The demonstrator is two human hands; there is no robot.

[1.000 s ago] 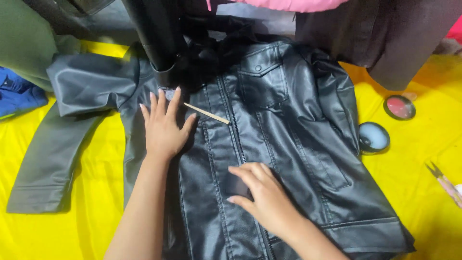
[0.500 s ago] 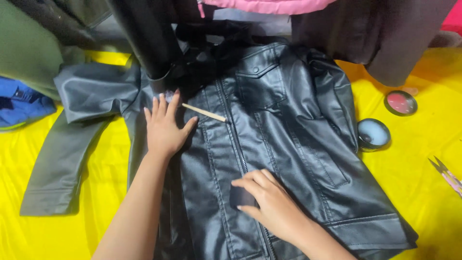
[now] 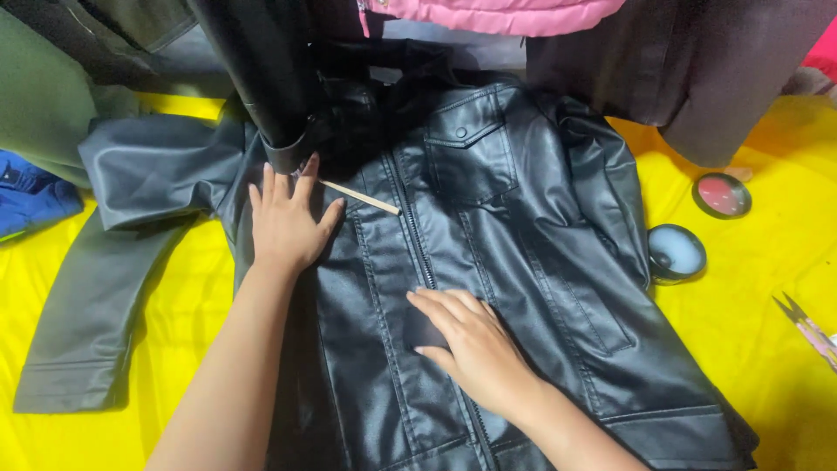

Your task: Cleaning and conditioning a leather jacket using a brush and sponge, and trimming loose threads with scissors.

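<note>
A black leather jacket (image 3: 523, 227) lies flat and zipped on a yellow cloth (image 3: 767, 349), collar away from me. My left hand (image 3: 286, 222) rests palm down on the jacket's left chest, fingers spread. A thin wooden stick (image 3: 359, 198) lies on the jacket just right of that hand's fingertips. My right hand (image 3: 469, 342) presses flat on the jacket's front beside the zipper (image 3: 417, 249), lower down, fingers pointing left. Neither hand holds anything.
A round tin with a pale lid (image 3: 676, 253) and a second one with a red centre (image 3: 722, 194) sit right of the jacket. Small scissors (image 3: 806, 327) lie at the right edge. Pink, grey and green garments hang or lie along the top; blue fabric (image 3: 30, 201) at left.
The view has shifted slightly. My right hand has slid a little toward the left across the jacket front. My left hand stays flat in place.
</note>
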